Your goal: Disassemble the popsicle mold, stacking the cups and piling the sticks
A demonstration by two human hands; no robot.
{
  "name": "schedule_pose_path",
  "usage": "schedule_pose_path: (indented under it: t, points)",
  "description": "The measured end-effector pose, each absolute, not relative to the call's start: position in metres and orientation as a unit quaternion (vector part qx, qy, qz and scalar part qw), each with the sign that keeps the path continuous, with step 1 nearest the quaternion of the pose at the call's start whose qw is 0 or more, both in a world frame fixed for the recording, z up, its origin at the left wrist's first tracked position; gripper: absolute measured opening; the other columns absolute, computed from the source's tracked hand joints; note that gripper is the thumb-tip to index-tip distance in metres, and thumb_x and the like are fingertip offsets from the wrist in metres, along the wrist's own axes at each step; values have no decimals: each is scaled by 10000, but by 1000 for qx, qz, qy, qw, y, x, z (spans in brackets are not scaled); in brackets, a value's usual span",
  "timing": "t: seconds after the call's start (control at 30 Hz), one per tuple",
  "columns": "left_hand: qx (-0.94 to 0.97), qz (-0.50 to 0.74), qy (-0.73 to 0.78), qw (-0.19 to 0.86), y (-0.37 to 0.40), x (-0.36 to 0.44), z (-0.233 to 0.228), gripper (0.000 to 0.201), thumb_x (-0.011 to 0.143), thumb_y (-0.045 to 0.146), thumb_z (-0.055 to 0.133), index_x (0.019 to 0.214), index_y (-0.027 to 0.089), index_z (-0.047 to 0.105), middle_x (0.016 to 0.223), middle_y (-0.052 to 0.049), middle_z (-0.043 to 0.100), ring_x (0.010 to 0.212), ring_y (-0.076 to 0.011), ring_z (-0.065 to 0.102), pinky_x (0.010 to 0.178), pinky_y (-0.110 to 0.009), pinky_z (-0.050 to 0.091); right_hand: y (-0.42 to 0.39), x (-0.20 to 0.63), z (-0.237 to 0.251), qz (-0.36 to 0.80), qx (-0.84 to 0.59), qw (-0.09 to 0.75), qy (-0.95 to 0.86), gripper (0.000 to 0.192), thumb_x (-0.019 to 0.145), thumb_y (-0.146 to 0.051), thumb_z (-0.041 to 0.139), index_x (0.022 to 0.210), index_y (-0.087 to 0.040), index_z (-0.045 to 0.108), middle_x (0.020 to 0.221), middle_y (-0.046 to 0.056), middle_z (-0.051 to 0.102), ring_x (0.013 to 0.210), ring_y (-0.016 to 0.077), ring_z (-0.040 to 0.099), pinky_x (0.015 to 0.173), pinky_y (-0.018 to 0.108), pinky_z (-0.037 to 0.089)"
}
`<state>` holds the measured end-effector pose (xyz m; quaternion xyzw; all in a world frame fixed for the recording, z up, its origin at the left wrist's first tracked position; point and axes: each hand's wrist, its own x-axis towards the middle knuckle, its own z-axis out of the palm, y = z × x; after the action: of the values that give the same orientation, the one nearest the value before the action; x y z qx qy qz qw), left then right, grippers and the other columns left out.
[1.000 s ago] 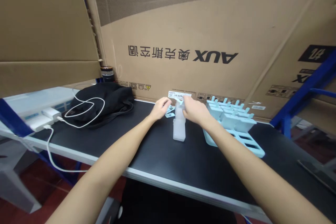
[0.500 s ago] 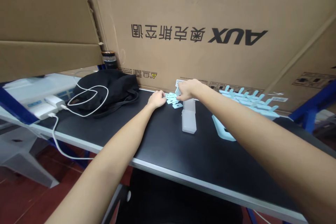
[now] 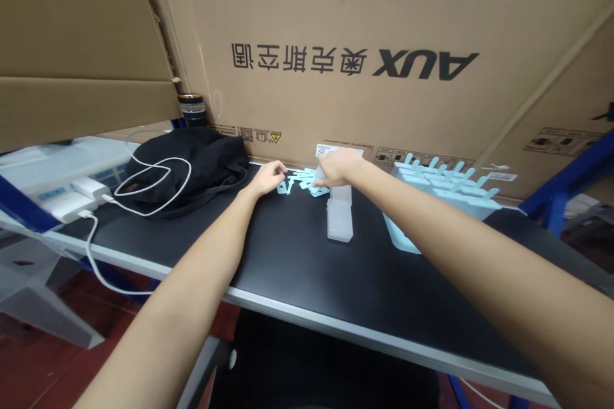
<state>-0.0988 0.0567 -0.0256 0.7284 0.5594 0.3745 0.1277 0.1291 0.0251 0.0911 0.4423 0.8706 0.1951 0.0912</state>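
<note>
Where the right hand [image 3: 339, 166] masks blue pieces [image 3: 306, 177], its grip's unclear; left hand's [image 3: 266, 179] likewise.

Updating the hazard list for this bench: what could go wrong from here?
1. Pieces lie loose and bunched beside the left hand; a brush could scatter them.
2. The right forearm crosses the view of the mould; if it's low, it might bump it.
3. The cable droops past the table's front edge; it could snag.
</note>
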Motion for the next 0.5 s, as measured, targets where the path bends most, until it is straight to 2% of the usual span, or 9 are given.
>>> schedule_pose_path:
  t: [0.13,0.27,0.4,0.5]
  points:
    - [767,312,549,118,55,-100,-27,202,679,216,557,845,177,665,799,-22,673,699,-156,592,692,-274,456,8,138,93,170,464,22,869,742,882,-642,367,1340,-63,446,1088,224,666,990,342,630,821,429,450]
    - [787,298,534,85,58,-91,-29,170,673,231,576,812,189,665,806,-21,685,719,-164,602,705,-279,450,-16,166,91,113,476,-51,871,651,933,-560,283,1411,-123,350,1225,200,613,1014,327,616,830,422,444]
    - [779,312,539,80,57,-85,-27,180,675,182,550,820,177,655,788,-31,685,716,-163,607,703,-275,451,-38,209,82,38,478,-113,870,536,921,-517,369,1312,-157,435,1251,165,591,1066,286,590,875,377,433]
    - [780,318,535,57,49,-80,-20,179,696,189,536,836,171,646,822,-42,682,734,-166,603,701,-278,450,-50,235,71,-18,515,-135,847,458,898,-508,423,1215,-185,499,1096,115,650,980,254,608,816,342,447]
